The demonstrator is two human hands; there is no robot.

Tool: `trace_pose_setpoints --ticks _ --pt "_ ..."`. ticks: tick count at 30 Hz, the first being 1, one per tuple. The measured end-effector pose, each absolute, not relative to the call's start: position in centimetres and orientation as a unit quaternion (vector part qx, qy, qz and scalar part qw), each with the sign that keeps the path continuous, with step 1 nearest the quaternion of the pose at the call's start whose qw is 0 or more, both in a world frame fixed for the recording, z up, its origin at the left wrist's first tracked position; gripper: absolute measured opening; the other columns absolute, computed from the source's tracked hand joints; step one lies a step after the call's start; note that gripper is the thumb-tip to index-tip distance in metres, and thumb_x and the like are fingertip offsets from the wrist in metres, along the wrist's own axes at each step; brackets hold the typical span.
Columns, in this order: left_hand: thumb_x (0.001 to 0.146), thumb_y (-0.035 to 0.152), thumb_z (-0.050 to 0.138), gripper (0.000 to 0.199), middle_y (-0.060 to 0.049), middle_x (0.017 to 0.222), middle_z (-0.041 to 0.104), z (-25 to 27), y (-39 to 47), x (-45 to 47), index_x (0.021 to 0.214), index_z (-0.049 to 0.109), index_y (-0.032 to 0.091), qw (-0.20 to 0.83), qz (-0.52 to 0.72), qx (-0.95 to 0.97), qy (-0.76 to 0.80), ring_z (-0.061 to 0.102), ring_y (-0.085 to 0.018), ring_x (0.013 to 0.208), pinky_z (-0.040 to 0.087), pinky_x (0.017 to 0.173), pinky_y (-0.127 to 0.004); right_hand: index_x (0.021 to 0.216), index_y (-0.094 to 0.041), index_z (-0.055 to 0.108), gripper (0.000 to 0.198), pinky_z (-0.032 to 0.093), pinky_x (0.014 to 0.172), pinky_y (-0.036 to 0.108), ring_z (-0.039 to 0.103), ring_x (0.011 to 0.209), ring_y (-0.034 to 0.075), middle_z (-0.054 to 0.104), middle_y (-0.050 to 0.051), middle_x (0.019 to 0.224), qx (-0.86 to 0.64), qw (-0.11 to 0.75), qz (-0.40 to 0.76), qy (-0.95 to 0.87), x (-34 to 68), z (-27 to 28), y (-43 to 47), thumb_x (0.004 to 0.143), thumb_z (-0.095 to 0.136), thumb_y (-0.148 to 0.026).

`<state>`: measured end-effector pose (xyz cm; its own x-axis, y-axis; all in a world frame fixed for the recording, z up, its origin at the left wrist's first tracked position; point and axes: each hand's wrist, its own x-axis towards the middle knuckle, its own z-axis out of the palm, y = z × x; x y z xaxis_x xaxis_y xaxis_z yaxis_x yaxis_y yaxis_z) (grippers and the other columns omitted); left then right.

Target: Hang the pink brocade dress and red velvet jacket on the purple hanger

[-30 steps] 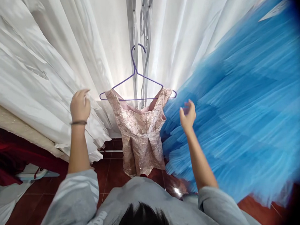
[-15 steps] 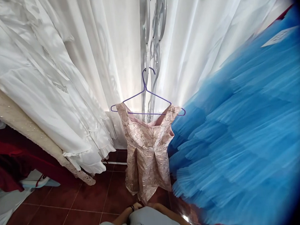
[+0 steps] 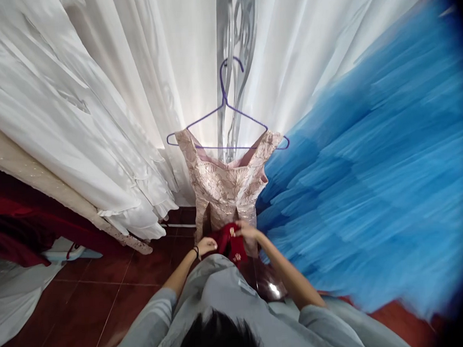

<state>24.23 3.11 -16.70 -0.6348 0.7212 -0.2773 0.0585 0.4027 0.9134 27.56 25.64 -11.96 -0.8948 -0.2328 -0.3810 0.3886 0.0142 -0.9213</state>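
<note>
A dark red piece of cloth (image 3: 237,249) with pale gold flower ornaments is in front of my body. My left hand (image 3: 207,245), a dark band on its wrist, is closed on the cloth's left side. My right hand (image 3: 246,230) has its fingers on the upper right edge, thumb side hidden, and seems to grip it. Just beyond them hangs a pale pink dress (image 3: 228,189) with a metallic floral pattern. Its straps sit on a purple hanger (image 3: 225,103), hooked on a grey scrolled metal frame (image 3: 225,35). The red cloth covers part of the dress's skirt.
White gowns (image 3: 79,124) hang to the left, beside a beige beaded garment (image 3: 35,174) and dark red fabric (image 3: 10,203). A wide blue tulle gown (image 3: 370,188) fills the right. White curtains (image 3: 195,52) stand behind. The floor has dark red tiles (image 3: 91,307).
Both hands have come up from the bottom edge into fuller view, with the red cloth now showing between them. The dress and hanger appear higher in the picture as the view tilts down.
</note>
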Motion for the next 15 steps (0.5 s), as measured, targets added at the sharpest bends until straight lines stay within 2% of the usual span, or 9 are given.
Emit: trace_pose_setpoints --ticks 1,3,5,7,8,10,13,15 --pt "0.061 0.067 0.075 0.049 -0.005 0.068 0.064 -17.4 3.5 23.6 0.070 0.059 0.021 0.344 0.493 0.240 0.762 0.069 -0.027 0.077 0.056 0.079 -0.045 0.064 -0.018 0.060 0.022 0.044 0.061 0.026 0.053 0.061 0.013 0.064 -0.003 0.063 0.058 0.212 -0.708 0.671 26.8 -11.1 26.4 0.043 0.069 -0.019" --pt "0.063 0.062 0.078 0.051 -0.012 0.096 0.071 -18.1 4.0 22.7 0.091 0.064 0.022 0.330 0.515 0.216 0.761 0.067 -0.032 0.102 0.051 0.098 -0.049 0.073 -0.018 0.063 0.026 0.045 0.063 0.024 0.056 0.066 0.013 0.067 -0.002 0.070 0.051 0.199 -0.726 0.657 25.8 -9.0 27.2 0.048 0.067 -0.021" --pt "0.066 0.054 0.079 0.065 -0.017 0.132 0.060 -17.6 4.2 22.0 0.119 0.060 0.023 0.280 0.546 0.193 0.766 0.055 -0.035 0.128 0.042 0.110 -0.051 0.076 -0.018 0.065 0.026 0.044 0.061 0.023 0.056 0.065 0.013 0.068 -0.001 0.069 0.033 0.192 -0.744 0.639 25.4 -6.3 27.3 0.050 0.062 -0.021" --pt "0.067 0.048 0.080 0.084 -0.019 0.152 0.042 -16.4 4.2 21.6 0.140 0.047 0.024 0.202 0.565 0.199 0.775 0.040 -0.035 0.142 0.034 0.117 -0.051 0.072 -0.017 0.066 0.025 0.042 0.058 0.022 0.056 0.061 0.013 0.067 -0.001 0.065 0.012 0.184 -0.759 0.624 25.7 -3.3 27.0 0.049 0.057 -0.019" --pt "0.065 0.046 0.082 0.091 -0.019 0.156 0.037 -15.7 4.2 21.5 0.144 0.043 0.023 0.170 0.565 0.220 0.777 0.035 -0.036 0.145 0.031 0.119 -0.051 0.070 -0.017 0.066 0.025 0.042 0.057 0.022 0.055 0.060 0.013 0.066 -0.001 0.064 0.002 0.173 -0.766 0.618 25.9 -1.8 26.9 0.048 0.055 -0.019" --pt "0.062 0.041 0.084 0.094 -0.020 0.154 0.041 -14.3 4.3 21.6 0.144 0.045 0.019 0.168 0.550 0.284 0.767 0.039 -0.035 0.143 0.030 0.120 -0.048 0.067 -0.017 0.066 0.026 0.039 0.053 0.021 0.052 0.056 0.012 0.065 -0.001 0.061 -0.017 0.136 -0.779 0.612 26.4 0.9 26.9 0.045 0.053 -0.020" --pt "0.066 0.040 0.080 0.074 -0.018 0.135 0.061 -13.1 4.5 21.8 0.132 0.057 0.015 0.244 0.537 0.320 0.742 0.058 -0.032 0.124 0.043 0.111 -0.044 0.064 -0.017 0.062 0.026 0.032 0.049 0.022 0.044 0.051 0.011 0.056 0.000 0.056 -0.034 0.035 -0.778 0.627 26.6 4.6 28.2 0.041 0.050 -0.021" --pt "0.065 0.040 0.080 0.060 -0.015 0.118 0.070 -13.0 4.3 22.1 0.118 0.064 0.014 0.262 0.504 0.302 0.765 0.064 -0.031 0.111 0.049 0.101 -0.042 0.065 -0.018 0.057 0.025 0.033 0.052 0.024 0.043 0.055 0.013 0.053 0.002 0.060 -0.015 -0.070 -0.750 0.657 26.5 6.7 29.9 0.043 0.049 -0.023"
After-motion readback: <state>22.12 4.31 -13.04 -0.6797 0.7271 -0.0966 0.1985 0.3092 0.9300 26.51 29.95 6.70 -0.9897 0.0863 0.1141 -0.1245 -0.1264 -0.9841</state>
